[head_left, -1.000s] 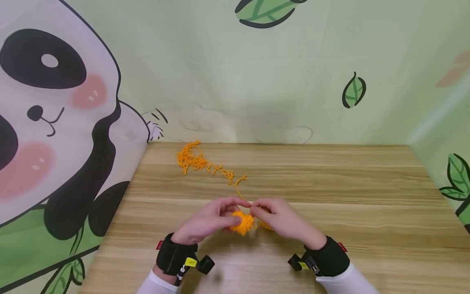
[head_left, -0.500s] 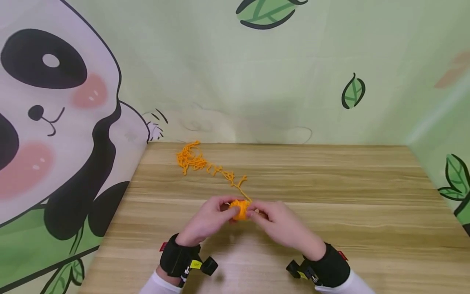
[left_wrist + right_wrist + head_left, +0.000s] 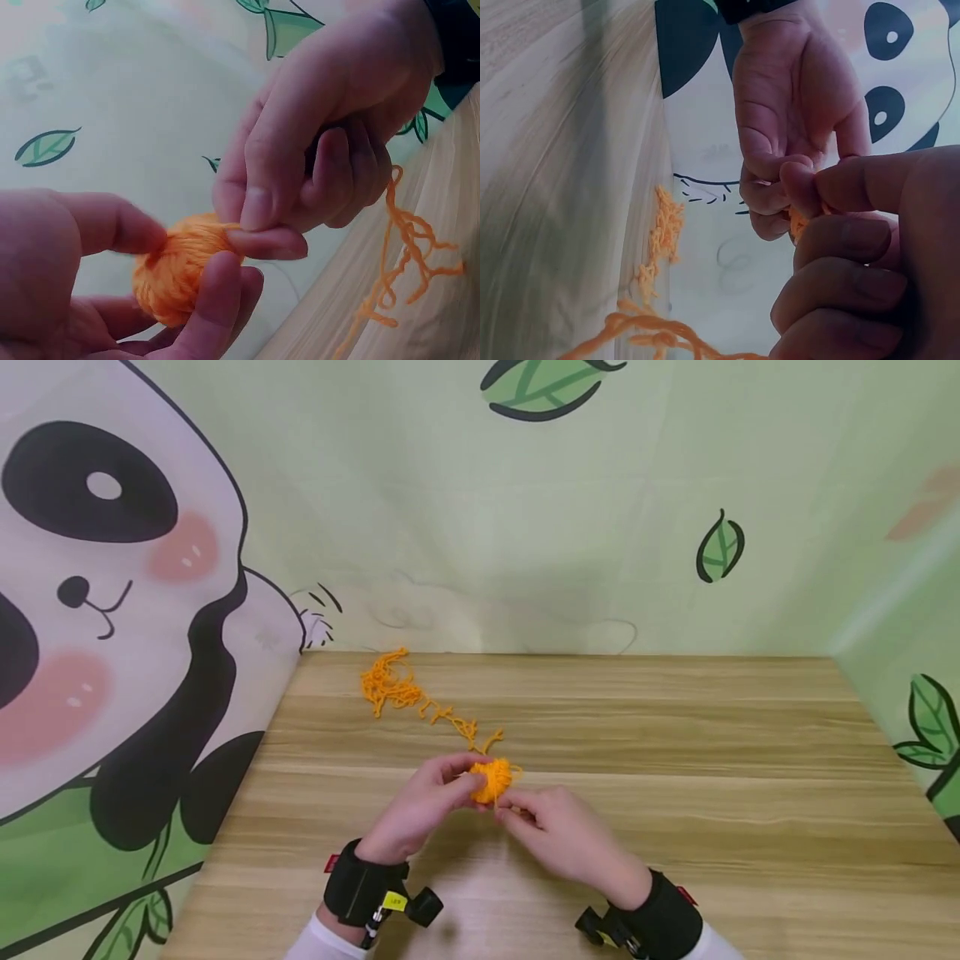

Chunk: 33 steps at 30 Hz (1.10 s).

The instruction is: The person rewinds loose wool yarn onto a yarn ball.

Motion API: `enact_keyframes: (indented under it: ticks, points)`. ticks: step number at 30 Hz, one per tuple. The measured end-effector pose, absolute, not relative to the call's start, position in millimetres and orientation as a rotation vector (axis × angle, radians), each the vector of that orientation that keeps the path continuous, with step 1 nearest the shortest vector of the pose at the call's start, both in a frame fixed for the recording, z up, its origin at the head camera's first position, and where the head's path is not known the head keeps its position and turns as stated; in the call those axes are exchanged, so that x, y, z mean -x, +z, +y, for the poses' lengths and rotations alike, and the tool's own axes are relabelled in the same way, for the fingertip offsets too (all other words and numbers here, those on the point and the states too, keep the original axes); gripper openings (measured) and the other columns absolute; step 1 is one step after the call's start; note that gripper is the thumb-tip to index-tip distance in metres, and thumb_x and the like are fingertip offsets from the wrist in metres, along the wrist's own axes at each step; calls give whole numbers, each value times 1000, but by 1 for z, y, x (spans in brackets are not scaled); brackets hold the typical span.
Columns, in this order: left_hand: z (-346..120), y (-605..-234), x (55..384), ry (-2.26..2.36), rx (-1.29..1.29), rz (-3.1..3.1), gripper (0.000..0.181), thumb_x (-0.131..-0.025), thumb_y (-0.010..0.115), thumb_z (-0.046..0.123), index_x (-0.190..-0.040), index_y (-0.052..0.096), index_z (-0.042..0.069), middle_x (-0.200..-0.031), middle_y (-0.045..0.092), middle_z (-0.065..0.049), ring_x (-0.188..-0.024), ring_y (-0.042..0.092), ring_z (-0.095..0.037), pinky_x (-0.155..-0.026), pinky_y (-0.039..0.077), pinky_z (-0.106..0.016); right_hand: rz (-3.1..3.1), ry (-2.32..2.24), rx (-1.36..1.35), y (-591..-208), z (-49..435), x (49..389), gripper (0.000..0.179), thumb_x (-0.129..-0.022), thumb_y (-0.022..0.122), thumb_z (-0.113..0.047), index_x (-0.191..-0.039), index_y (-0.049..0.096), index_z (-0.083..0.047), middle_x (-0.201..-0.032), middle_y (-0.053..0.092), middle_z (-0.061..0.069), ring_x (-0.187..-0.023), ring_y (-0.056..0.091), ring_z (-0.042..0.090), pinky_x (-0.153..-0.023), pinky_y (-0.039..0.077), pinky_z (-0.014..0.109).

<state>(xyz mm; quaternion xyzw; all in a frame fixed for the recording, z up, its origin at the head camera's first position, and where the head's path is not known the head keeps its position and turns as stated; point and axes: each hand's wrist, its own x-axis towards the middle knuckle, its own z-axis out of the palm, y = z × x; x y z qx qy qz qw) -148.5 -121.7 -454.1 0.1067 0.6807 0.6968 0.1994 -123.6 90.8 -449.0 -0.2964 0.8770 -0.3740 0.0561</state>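
A small orange yarn ball (image 3: 492, 779) is held above the table between the thumb and fingers of my left hand (image 3: 423, 802). In the left wrist view the wound strands of the yarn ball (image 3: 180, 274) show between those fingertips. My right hand (image 3: 562, 831) is on the near right side of the ball, pinching a strand of yarn between thumb and forefinger, its other fingers curled. That strand runs down across the ball's front. In the right wrist view, the hands hide most of the yarn ball (image 3: 798, 225).
A loose tangle of orange yarn (image 3: 390, 685) lies at the back left of the wooden table (image 3: 675, 735). From it a kinked yarn trail (image 3: 465, 727) leads towards the ball. Behind the table hangs a green backdrop (image 3: 555, 527) with a panda and leaves.
My right hand has moved from the ball's far side round to its near side, drawing the strand over it. The ball has been turned and lifted slightly away from me in my left hand.
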Motion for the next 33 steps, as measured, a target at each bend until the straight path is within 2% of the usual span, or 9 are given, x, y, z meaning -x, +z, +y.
enact_keyframes:
  ticks: [5, 11, 14, 18, 21, 23, 26, 29, 33]
  points:
    - [-120, -455, 148, 1924, -298, 1950, 34, -94, 70, 22, -121, 63, 3, -109, 69, -14, -93, 64, -30, -84, 55, -40, 2686, -1122, 893, -453, 90, 124, 13, -101, 58, -25, -96, 69, -29, -58, 37, -16, -49, 36, 3, -48, 27, 20]
    - [-120, -455, 149, 1870, -277, 2072, 28, -89, 75, 22, -113, 69, 9, -105, 70, -8, -91, 61, -25, -76, 50, -34, 2716, -1074, 913, -457, 92, 122, 12, -101, 58, -28, -97, 69, -28, -56, 37, -17, -49, 37, 1, -47, 27, 19]
    - [-121, -455, 149, 1897, -289, 2028, 28, -91, 73, 20, -115, 68, 6, -105, 70, -10, -91, 61, -25, -78, 50, -34, 2691, -1081, 947, -459, 92, 121, 13, -101, 57, -29, -98, 70, -28, -61, 48, -16, -51, 39, 2, -48, 30, 20]
    - [-123, -452, 148, 1897, -392, 1913, 27, -95, 67, 13, -119, 67, 1, -109, 69, -13, -94, 61, -25, -81, 52, -31, 2463, -1214, 914, -464, 96, 125, 17, -102, 57, -29, -100, 73, -23, -82, 68, -9, -58, 43, 4, -56, 38, 21]
    - [-127, -449, 146, 1809, -490, 1856, 30, -95, 65, 6, -124, 66, 2, -116, 68, -13, -98, 62, -25, -81, 54, -26, 2277, -1285, 852, -468, 102, 135, 18, -102, 57, -24, -104, 72, -17, -90, 69, -6, -65, 48, 6, -64, 43, 25]
    - [-129, -447, 144, 1728, -545, 1850, 36, -94, 65, 3, -130, 62, 4, -114, 68, -14, -96, 64, -25, -79, 55, -25, 2226, -1282, 838, -468, 107, 144, 18, -102, 56, -22, -105, 71, -14, -86, 65, -5, -69, 50, 8, -66, 43, 27]
    - [-129, -448, 145, 1604, -585, 1911, 48, -92, 68, 4, -138, 55, 8, -105, 69, -13, -86, 64, -21, -74, 54, -26, 2265, -1255, 841, -464, 112, 154, 15, -102, 55, -22, -102, 70, -20, -84, 63, -5, -71, 50, 9, -65, 41, 27]
    - [-127, -448, 145, 1465, -609, 2074, 51, -91, 71, 9, -139, 54, 10, -95, 68, -8, -78, 61, -17, -69, 52, -27, 2354, -1221, 831, -455, 113, 159, 15, -102, 55, -26, -94, 69, -25, -75, 58, -4, -62, 44, 8, -58, 35, 25]
    - [-124, -452, 146, 1315, -610, 2316, 38, -94, 69, 17, -131, 63, 12, -101, 69, 3, -81, 60, -12, -71, 51, -29, 2474, -1197, 830, -442, 108, 156, 17, -102, 55, -27, -93, 69, -25, -66, 50, -8, -54, 38, 6, -52, 31, 23]
